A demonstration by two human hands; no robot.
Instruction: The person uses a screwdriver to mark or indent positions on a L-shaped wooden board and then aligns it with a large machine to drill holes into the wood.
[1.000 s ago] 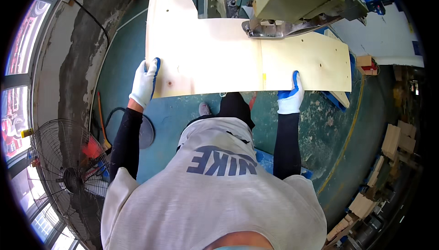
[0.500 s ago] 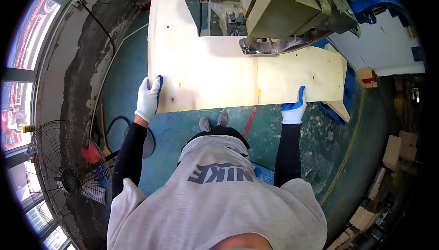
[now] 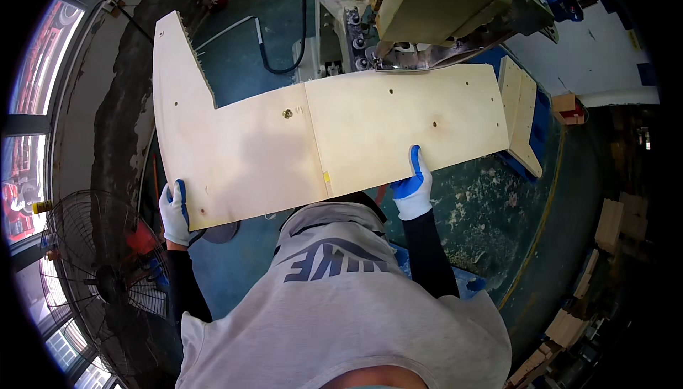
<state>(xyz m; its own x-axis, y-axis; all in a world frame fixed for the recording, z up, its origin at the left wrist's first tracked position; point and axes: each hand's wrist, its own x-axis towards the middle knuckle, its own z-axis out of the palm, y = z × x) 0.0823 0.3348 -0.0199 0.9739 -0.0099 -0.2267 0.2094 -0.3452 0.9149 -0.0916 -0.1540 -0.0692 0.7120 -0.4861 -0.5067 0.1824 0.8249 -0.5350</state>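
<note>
A pale wooden board [image 3: 370,126], flat and L-shaped, is held out in front of the person's waist above the green floor [image 3: 473,197]. Its long axis tilts, running from about half past eight to half past two, and the short limb at its left end points close to 12 o'clock. A seam [image 3: 310,126] crosses the long part roughly from 12 to 6, with a yellow mark [image 3: 327,179] near its lower end.

At the board's 8 o'clock corner, the gloved left hand [image 3: 174,212] grips the edge, thumb on the upper face. The gloved right hand [image 3: 413,188], at 4 o'clock, pinches the lower edge in the same way, its thumb laid upward over the face. Both are closed around the wood, most of their fingers hidden beneath it.

At 1 o'clock stands a pale green machine [image 3: 434,1]; its curved metal plate [image 3: 427,60] meets the board's upper edge in view, though contact cannot be told. Toward half past two, another wooden piece [image 3: 524,104] lies over a blue support [image 3: 543,129]. A wire-caged fan [image 3: 110,282] stands at 8 o'clock.
</note>
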